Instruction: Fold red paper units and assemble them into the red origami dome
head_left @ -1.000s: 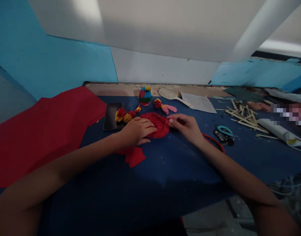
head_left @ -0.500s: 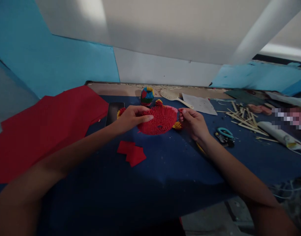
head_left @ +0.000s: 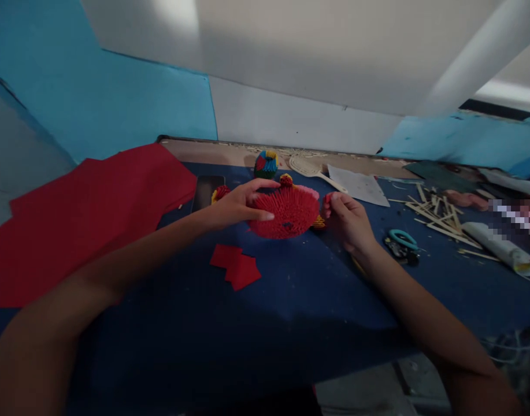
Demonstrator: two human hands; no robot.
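Note:
A round red piece of folded-paper work [head_left: 291,216], with a pink patch on its upper right rim, is tilted up above the table. My left hand [head_left: 245,203] grips its left edge, thumb on the near face. Just right of the piece, my right hand [head_left: 349,218] pinches a small red bit of folded paper [head_left: 327,198], apart from the rim. Several red paper squares [head_left: 236,266] lie on the table below. Behind the piece stand a small multicoloured folded-paper ball [head_left: 266,164] and a red-and-yellow paper part [head_left: 286,180].
Large red sheets [head_left: 91,214] cover the table's left side, beside a dark phone [head_left: 207,192]. At the back are a pale hand fan [head_left: 306,166] and white paper [head_left: 360,185]. Rightward lie teal-handled scissors or pliers [head_left: 402,238] and thin wooden sticks [head_left: 440,211].
My right hand has drawn slightly away from the red piece's rim, still pinching the small red bit. My left thumb has slid a little lower. The view has shifted slightly.

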